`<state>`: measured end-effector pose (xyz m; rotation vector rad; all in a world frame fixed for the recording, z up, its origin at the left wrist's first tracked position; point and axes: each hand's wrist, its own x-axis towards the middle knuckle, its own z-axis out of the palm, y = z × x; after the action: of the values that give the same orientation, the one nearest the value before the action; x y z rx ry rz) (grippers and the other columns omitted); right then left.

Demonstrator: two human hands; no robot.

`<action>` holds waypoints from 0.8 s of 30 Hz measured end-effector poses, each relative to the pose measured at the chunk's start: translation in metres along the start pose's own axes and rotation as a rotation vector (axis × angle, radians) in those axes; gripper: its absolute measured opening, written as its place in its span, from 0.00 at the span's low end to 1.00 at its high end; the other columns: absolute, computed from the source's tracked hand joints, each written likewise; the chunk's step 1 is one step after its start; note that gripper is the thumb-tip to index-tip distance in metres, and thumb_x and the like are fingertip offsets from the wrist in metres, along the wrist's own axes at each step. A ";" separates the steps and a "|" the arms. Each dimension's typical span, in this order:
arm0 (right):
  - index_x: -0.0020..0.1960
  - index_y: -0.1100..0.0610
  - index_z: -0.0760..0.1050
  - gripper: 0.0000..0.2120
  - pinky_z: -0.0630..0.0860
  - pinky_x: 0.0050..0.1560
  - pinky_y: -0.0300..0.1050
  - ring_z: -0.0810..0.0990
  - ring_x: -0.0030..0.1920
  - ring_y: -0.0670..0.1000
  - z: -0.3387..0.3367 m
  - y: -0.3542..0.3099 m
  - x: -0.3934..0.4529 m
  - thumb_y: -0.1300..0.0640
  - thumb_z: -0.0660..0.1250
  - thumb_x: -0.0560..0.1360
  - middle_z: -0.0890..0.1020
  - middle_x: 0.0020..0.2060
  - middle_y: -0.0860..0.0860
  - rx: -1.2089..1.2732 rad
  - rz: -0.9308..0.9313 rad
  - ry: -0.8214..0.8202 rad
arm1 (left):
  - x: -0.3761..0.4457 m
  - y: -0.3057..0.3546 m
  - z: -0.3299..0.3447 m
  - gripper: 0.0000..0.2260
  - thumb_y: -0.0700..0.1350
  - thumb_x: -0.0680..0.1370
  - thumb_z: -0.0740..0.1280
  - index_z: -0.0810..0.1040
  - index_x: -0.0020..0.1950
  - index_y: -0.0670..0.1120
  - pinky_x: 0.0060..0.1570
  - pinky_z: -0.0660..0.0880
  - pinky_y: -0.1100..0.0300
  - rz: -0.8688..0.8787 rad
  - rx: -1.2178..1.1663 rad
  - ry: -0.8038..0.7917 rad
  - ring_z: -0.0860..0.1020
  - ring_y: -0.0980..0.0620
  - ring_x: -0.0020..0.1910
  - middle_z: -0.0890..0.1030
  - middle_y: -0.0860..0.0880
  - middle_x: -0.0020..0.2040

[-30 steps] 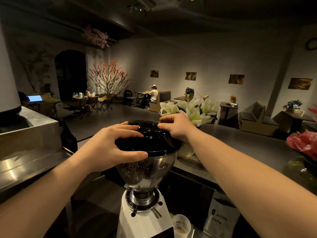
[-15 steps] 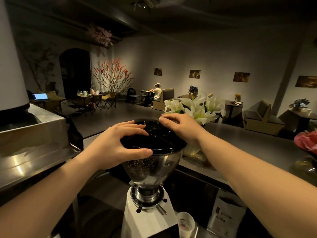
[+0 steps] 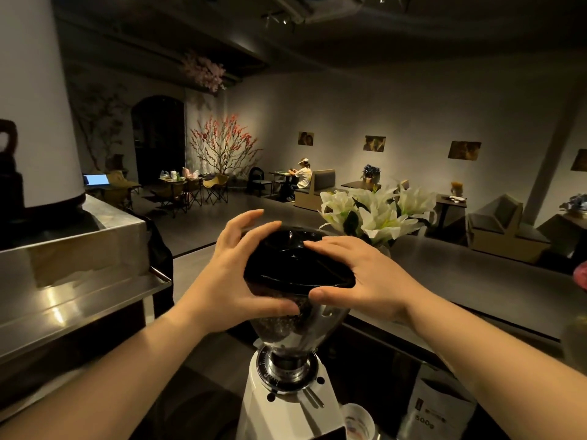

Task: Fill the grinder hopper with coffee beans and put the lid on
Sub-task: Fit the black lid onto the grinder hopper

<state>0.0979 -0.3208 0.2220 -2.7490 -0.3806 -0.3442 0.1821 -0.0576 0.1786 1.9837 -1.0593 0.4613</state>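
A white coffee grinder [image 3: 287,408] stands low in the middle, with a clear hopper [image 3: 295,325] that holds dark coffee beans. The black lid [image 3: 292,265] sits on the hopper's top. My left hand [image 3: 228,277] wraps the lid's left side and the hopper rim, thumb at the front, upper fingers lifted and spread. My right hand [image 3: 365,281] lies flat on the lid's right side, thumb at its front edge.
A steel espresso machine [image 3: 73,281] stands to the left. White lilies in a vase [image 3: 378,211] are right behind the hopper on the long counter [image 3: 476,281]. A coffee bag [image 3: 438,408] and a small cup [image 3: 357,420] sit lower right. A person sits far off at a table.
My right hand slid from the lid's far rim onto its right top, lying flatter. My left hand's upper fingers lifted and spread. The view shifted, so the grinder looks closer.
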 end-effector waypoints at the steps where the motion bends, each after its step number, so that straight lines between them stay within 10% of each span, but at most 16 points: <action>1: 0.84 0.32 0.62 0.51 0.66 0.81 0.53 0.63 0.79 0.40 0.001 -0.003 -0.001 0.13 0.59 0.64 0.68 0.80 0.37 -0.007 0.021 0.004 | -0.002 -0.001 0.005 0.53 0.73 0.59 0.80 0.62 0.81 0.65 0.75 0.71 0.42 0.003 0.000 0.041 0.56 0.53 0.82 0.52 0.63 0.81; 7: 0.86 0.38 0.58 0.52 0.68 0.78 0.56 0.66 0.79 0.51 0.017 -0.053 -0.003 0.13 0.47 0.69 0.71 0.78 0.46 -0.289 0.147 0.076 | -0.015 -0.009 0.034 0.64 0.70 0.58 0.82 0.48 0.84 0.60 0.76 0.65 0.62 -0.002 -0.129 0.222 0.56 0.58 0.82 0.51 0.56 0.82; 11: 0.88 0.42 0.56 0.53 0.71 0.72 0.63 0.67 0.78 0.63 0.019 -0.088 0.019 0.14 0.43 0.71 0.71 0.77 0.60 -0.553 0.236 -0.007 | -0.014 -0.021 0.041 0.64 0.56 0.60 0.85 0.45 0.83 0.66 0.76 0.71 0.49 -0.037 -0.251 0.216 0.61 0.43 0.82 0.48 0.64 0.83; 15: 0.84 0.32 0.60 0.48 0.72 0.73 0.55 0.65 0.74 0.53 -0.016 -0.047 0.026 0.13 0.55 0.68 0.68 0.70 0.50 -0.411 0.065 -0.175 | -0.012 -0.017 0.040 0.63 0.64 0.58 0.86 0.50 0.83 0.62 0.72 0.74 0.50 -0.043 -0.270 0.222 0.66 0.48 0.79 0.59 0.51 0.81; 19: 0.80 0.29 0.68 0.37 0.53 0.82 0.48 0.49 0.79 0.33 -0.016 -0.015 0.015 0.21 0.62 0.73 0.55 0.85 0.36 -0.113 -0.081 -0.159 | -0.015 -0.013 0.036 0.64 0.66 0.58 0.85 0.49 0.83 0.61 0.72 0.74 0.40 -0.065 -0.262 0.220 0.66 0.45 0.79 0.60 0.48 0.81; 24: 0.82 0.37 0.68 0.48 0.58 0.85 0.55 0.58 0.86 0.44 0.015 -0.052 0.005 0.13 0.47 0.70 0.62 0.85 0.37 -0.234 0.042 0.054 | -0.022 -0.011 0.045 0.63 0.68 0.58 0.84 0.48 0.83 0.63 0.71 0.74 0.36 -0.072 -0.279 0.221 0.63 0.41 0.81 0.54 0.51 0.83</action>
<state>0.0896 -0.2673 0.2252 -2.9623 -0.2842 -0.4793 0.1756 -0.0792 0.1324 1.6761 -0.8609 0.4558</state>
